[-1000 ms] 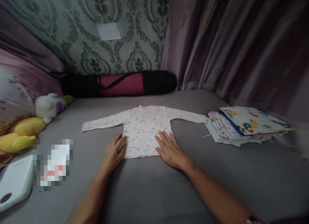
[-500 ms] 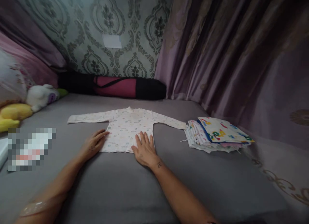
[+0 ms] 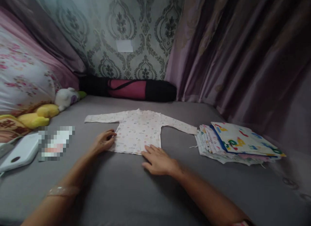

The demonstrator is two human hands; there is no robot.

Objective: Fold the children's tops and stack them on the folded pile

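Observation:
A small white long-sleeved shirt (image 3: 138, 130) with a tiny coloured print lies spread flat on the grey bed sheet (image 3: 126, 190), both sleeves stretched out sideways. At its lower left side edge rests my left hand (image 3: 104, 141), fingers slightly bent and apart, the tips touching the cloth. My right hand (image 3: 159, 159) lies flat over the lower right corner of the hem, fingers stretched out. The right cuff reaches a stack of folded clothes (image 3: 211, 140), topped by a folded cloth with colourful figures (image 3: 245, 138).
A white device with a cable (image 3: 23, 153) and a blurred-out packet (image 3: 57, 143) lie on the left. Behind them are yellow plush toys (image 3: 36, 117), a white plush toy (image 3: 65, 98) and a floral pillow (image 3: 24, 73). A black and maroon long bag (image 3: 131, 89) lines the wall; curtains (image 3: 218, 51) hang right.
The view has swung a little to the left. My right hand has moved down to the hem and turned more sideways. My left hand stays at the shirt's left edge, its fingers more bent.

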